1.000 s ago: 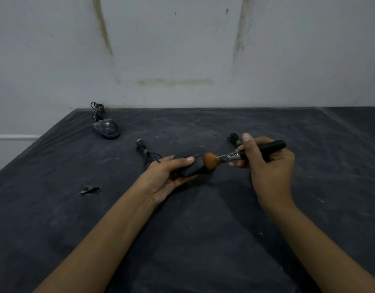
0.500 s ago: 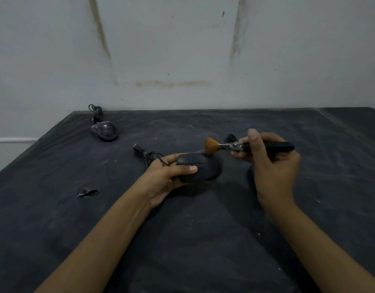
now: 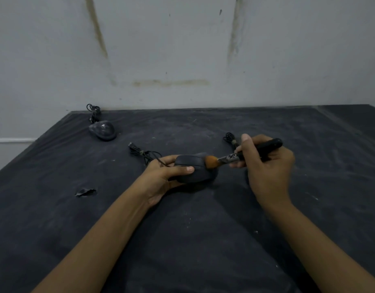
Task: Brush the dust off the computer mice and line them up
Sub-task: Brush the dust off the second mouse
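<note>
Lowered onto matte-black rounded mouse (image 3: 195,169), gripped in left hand (image 3: 161,178): orange-bristled black brush (image 3: 227,159), pinched in right hand (image 3: 269,172). Hold firmly to avoid slippage.

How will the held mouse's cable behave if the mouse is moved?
Probably floppy: the cable lies in loose curves beside the mouse. It will likely drag along the table, though its tied part may stay bundled.

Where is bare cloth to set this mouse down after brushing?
Free: the far strip right of the far mouse, along the wall; the cloth right of the right hand; the near cloth between the forearms. Crowded: the centre, where the left hand grips the near mouse under the brush, cable coils either side.
</note>
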